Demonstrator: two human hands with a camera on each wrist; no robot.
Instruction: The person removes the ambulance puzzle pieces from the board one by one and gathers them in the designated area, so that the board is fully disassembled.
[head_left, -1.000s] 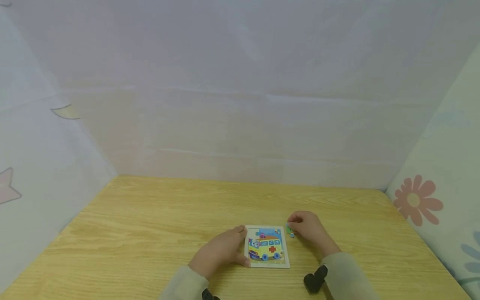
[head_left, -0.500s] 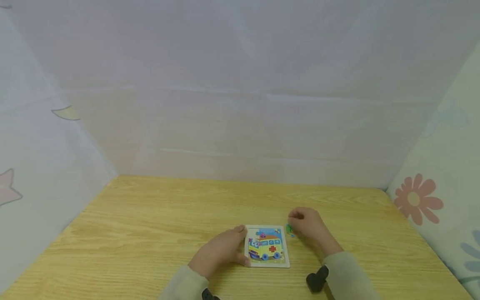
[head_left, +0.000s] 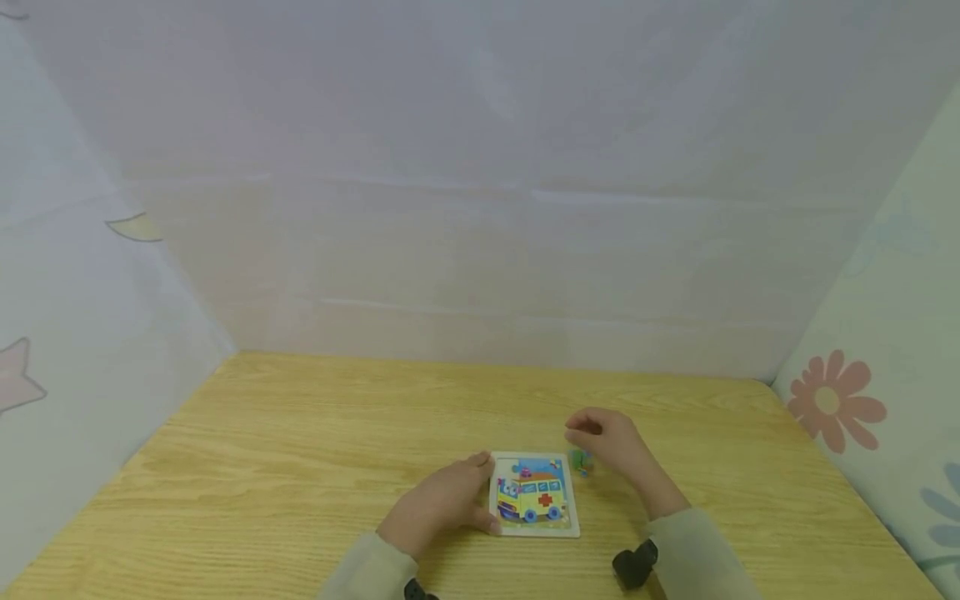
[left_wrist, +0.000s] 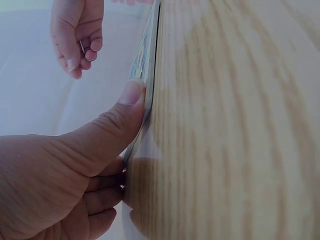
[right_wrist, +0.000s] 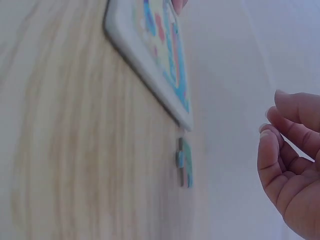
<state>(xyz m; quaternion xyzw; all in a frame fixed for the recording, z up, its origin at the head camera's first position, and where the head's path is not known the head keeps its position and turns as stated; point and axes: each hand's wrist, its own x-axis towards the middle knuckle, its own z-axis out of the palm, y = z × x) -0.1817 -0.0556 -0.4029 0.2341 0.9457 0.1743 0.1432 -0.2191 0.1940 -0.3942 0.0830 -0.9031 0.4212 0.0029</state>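
Note:
A square jigsaw puzzle in a white frame, with a yellow ambulance picture, lies flat on the table. Its upper left corner shows a pale, bare patch. My left hand grips the puzzle's left side, thumb at the near corner and fingers at the far one; the left wrist view shows the thumb on the frame's edge. Just right of the frame lies a small green and blue puzzle piece. Above and beyond that piece is my right hand, raised off the table, fingers loosely bent and nothing between them.
The light wood table runs back to a pale cloth wall. Another cloth with printed flowers stands along the right side. Dark wrist devices sit at the cuffs.
My right hand has let go of the green and blue piece and moved up and slightly left, leaving it on the table. My left hand and the puzzle have stayed in place.

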